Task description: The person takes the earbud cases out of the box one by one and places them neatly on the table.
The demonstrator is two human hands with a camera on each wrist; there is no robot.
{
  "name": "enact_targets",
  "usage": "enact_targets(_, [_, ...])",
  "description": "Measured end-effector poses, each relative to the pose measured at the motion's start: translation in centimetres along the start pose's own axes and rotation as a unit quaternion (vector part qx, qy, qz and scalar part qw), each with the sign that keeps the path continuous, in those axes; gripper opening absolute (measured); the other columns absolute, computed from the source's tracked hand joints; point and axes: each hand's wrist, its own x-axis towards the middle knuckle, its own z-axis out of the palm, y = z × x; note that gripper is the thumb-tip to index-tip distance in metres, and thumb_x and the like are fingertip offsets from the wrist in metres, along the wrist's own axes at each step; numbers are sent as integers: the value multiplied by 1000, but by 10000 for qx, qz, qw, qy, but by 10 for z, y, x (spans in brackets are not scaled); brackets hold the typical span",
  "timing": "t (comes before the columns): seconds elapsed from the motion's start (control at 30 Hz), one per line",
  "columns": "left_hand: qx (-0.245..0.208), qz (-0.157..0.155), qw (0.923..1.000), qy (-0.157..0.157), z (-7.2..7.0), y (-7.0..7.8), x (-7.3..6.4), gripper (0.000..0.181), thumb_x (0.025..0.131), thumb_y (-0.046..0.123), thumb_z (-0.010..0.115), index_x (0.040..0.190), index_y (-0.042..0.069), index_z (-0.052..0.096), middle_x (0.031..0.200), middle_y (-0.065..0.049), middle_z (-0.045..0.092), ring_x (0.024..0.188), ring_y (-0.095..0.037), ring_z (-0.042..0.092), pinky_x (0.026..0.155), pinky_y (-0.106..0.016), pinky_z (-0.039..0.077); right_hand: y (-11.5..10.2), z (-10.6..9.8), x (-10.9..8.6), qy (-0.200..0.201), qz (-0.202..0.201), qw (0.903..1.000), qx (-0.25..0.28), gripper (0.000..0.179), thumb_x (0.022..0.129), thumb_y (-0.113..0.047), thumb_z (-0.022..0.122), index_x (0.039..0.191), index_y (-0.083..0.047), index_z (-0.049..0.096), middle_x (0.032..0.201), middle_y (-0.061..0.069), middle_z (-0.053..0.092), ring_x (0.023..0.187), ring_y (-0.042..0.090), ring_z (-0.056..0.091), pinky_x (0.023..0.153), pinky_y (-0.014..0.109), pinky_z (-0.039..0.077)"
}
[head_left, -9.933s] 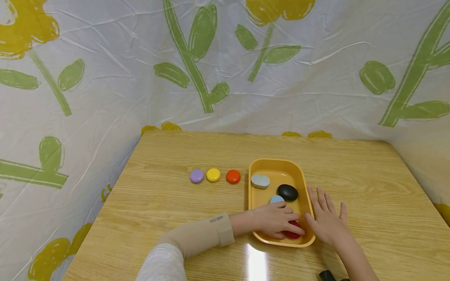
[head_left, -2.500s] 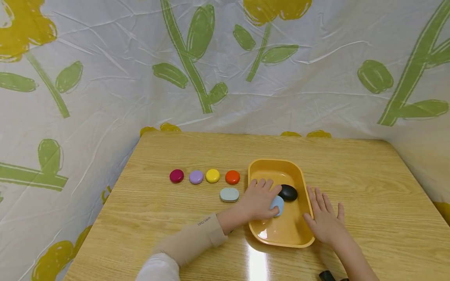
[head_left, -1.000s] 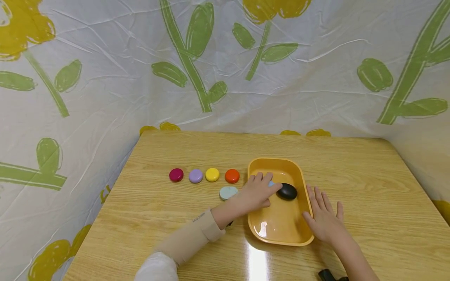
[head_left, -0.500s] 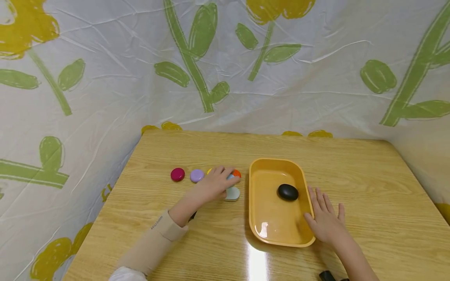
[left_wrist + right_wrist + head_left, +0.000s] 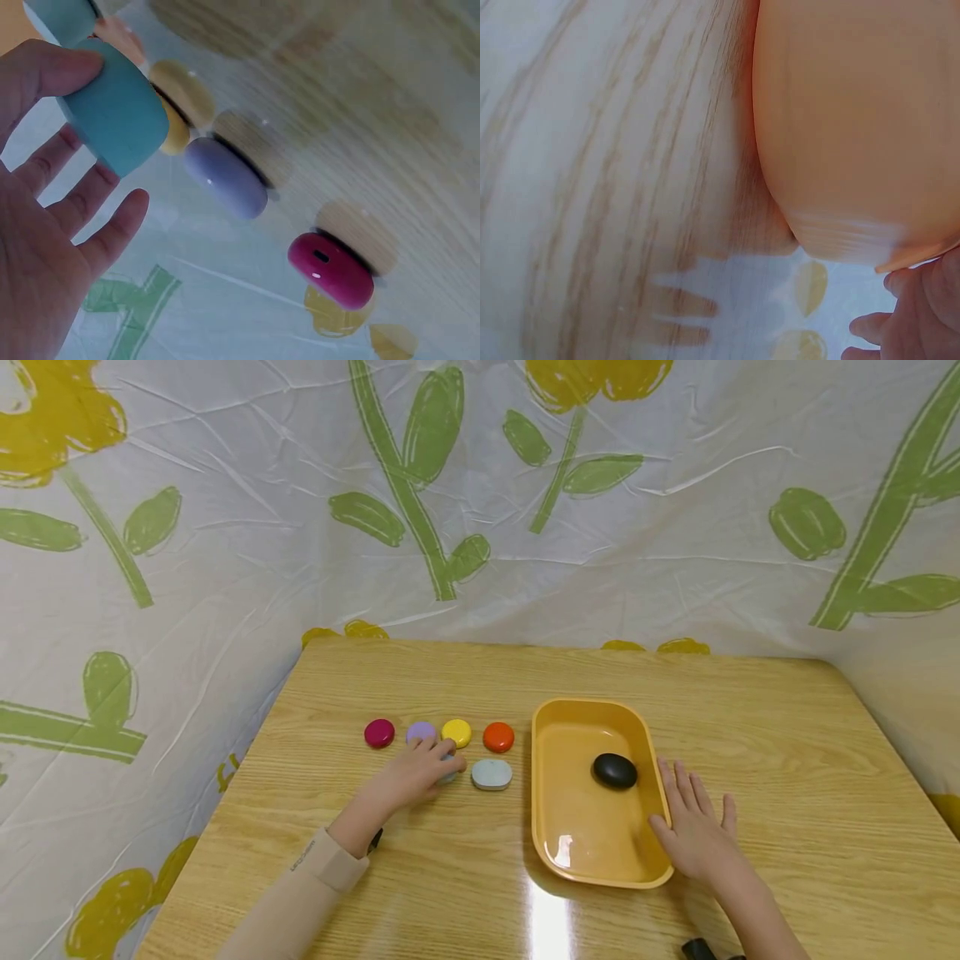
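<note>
My left hand holds a light-blue rounded case between thumb and fingers, above the table. In the left wrist view the thumb presses its near side, with fingertips behind it. Just beyond it sits a row of rounded cases: magenta with a small dark slot showing in the left wrist view, purple, yellow and orange-red. A pale grey oval case lies right of the left hand. My right hand rests with fingers spread beside the orange tray, thumb at its rim.
One black oval case lies inside the tray. The wooden table is backed by a flower-printed curtain. A black object shows at the front edge of the view, by the right forearm.
The left hand has lifted the light-blue case from the tray and carried it left, past the grey one. Earlier, the magenta and grey cases went from tray to table. Right hand stayed put.
</note>
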Motion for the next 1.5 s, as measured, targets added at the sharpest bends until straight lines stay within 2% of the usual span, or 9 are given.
enact_targets(0.17, [-83, -2, 9993, -369, 7, 0, 0, 42, 77, 10, 71, 114, 23, 55, 120, -3, 48, 105, -28, 48, 89, -44, 39, 1, 0, 0, -7, -9, 10000, 2, 70, 96, -34, 34, 146, -19, -13, 149, 25, -4, 134, 46, -1, 95, 64, -17])
enact_targets(0.23, [-98, 20, 9991, -417, 10, -1, 1, 42, 78, 9, 70, 115, 24, 55, 121, -3, 47, 106, -27, 48, 90, -44, 39, 0, 0, 0, -21, -13, 10000, 6, 70, 96, -35, 34, 146, -18, -13, 149, 24, -4, 134, 46, -1, 95, 63, -18])
enact_targets(0.6, [-116, 122, 9997, -177, 19, -2, 2, 40, 78, 6, 69, 112, 24, 57, 118, -1, 48, 105, -24, 48, 87, -42, 41, 0, 0, 1, -39, 1, 10000, 12, 70, 96, -34, 33, 146, -19, -14, 149, 24, -4, 134, 46, 0, 95, 64, -18])
enact_targets(0.8, [-197, 73, 9996, -173, 18, -1, 2, 42, 78, 5, 68, 113, 24, 56, 120, -2, 48, 109, -25, 48, 89, -44, 40, 1, 0, 1, -44, -8, 10000, -5, 70, 96, -34, 34, 146, -19, -14, 149, 24, -4, 134, 46, -1, 95, 64, -18])
enact_targets(0.97, [-557, -140, 9983, -87, 8, 1, 7, 45, 76, 8, 67, 117, 23, 54, 122, -3, 47, 111, -26, 46, 92, -47, 36, 2, 0, 2, -37, -18, 10000, -25, 71, 97, -34, 34, 145, -20, -16, 149, 25, -4, 134, 46, -1, 95, 64, -18])
enact_targets(1.1, [-713, -232, 9972, 47, -10, 10, 23, 51, 77, 15, 62, 126, 20, 50, 129, -5, 44, 116, -27, 43, 98, -48, 31, 2, 0, 2, -16, -24, 10000, -41, 71, 97, -34, 34, 145, -20, -15, 149, 25, -3, 134, 46, -2, 95, 64, -18])
enact_targets(1.23, [-586, -83, 9981, 170, -24, 27, 47, 52, 79, 19, 57, 130, 19, 47, 133, -7, 42, 121, -26, 40, 101, -50, 28, 2, 0, 1, 1, -9, 10000, -51, 71, 96, -34, 35, 146, -19, -14, 149, 25, -3, 134, 46, -2, 95, 63, -19])
enact_targets(1.37, [-209, 61, 9995, 249, -27, 46, 75, 51, 82, 25, 54, 133, 22, 45, 133, -5, 43, 122, -23, 39, 103, -48, 26, 2, -1, 1, -18, 17, 10000, -50, 70, 96, -35, 34, 146, -19, -13, 149, 25, -3, 134, 46, -2, 95, 63, -18])
enact_targets(1.5, [263, 234, 9993, 140, -27, 62, 106, 53, 86, 34, 52, 137, 24, 40, 134, -3, 41, 121, -21, 39, 103, -45, 25, 1, 0, 1, -24, 28, 10000, -57, 71, 96, -36, 35, 146, -18, -12, 149, 25, -3, 134, 46, -2, 95, 63, -18])
